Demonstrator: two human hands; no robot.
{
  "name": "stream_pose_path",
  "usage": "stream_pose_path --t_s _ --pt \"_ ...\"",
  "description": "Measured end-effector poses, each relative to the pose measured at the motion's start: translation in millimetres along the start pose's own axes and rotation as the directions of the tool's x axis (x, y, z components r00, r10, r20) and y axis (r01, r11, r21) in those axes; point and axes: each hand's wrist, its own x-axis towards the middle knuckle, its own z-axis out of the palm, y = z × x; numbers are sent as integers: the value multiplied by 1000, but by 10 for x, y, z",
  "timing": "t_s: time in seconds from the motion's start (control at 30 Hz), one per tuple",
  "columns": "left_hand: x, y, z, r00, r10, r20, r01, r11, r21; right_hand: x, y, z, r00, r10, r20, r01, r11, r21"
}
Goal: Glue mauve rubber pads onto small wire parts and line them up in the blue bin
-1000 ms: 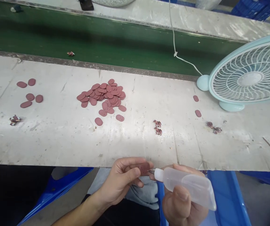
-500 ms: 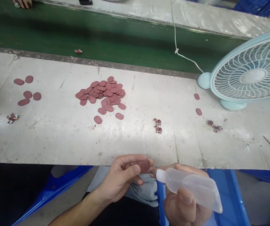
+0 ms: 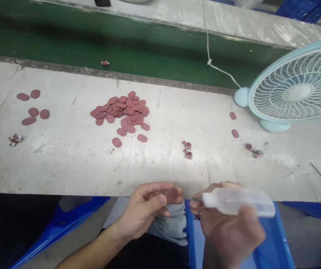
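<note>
Between the thumb and fingers of my left hand (image 3: 146,209) is a reddish-brown oval disc (image 3: 171,195), held at the table's near edge with small marks on its face. My right hand (image 3: 227,228), blurred by motion, grips a translucent squeeze bottle (image 3: 241,201) with a white cap and a thin dark tip pointing left. A gap separates that tip from the disc. Past my hands, two small brown horse-like figures (image 3: 187,149) lie on the table. Farther left is a heap of the same oval discs (image 3: 124,108).
A light-blue fan (image 3: 297,89) stands at right, its white cord (image 3: 208,45) crossing the green belt (image 3: 155,48). One small figure (image 3: 104,63) lies on the belt. A blue bin (image 3: 275,231) sits below the table edge. Loose discs (image 3: 33,112) lie at far left.
My right hand has drawn the bottle away to the right, off the disc, and levelled it. The small figure on the belt has shifted right. A hand at the far left is gone.
</note>
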Motion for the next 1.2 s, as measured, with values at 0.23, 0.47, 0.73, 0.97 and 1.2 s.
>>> stream_pose_path --t_s 0.23,0.47,0.73,0.97,1.2 --pt "37 128 -57 995 99 -4 -98 994 38 985 -249 -704 839 176 514 -538 139 831" --pt "118 319 -206 964 243 -106 -234 968 92 873 -188 -332 855 15 519 -476 420 772" --pt "187 395 -230 966 249 -73 -247 968 35 1780 -291 1445 882 -135 450 426 635 -644" --pt "241 317 -291 928 342 -148 -350 936 -31 3196 -175 2654 855 -225 468 512 215 -832" --pt "286 321 -274 925 308 -224 -339 934 -117 3297 -33 2952 836 -214 505 527 53 -848"
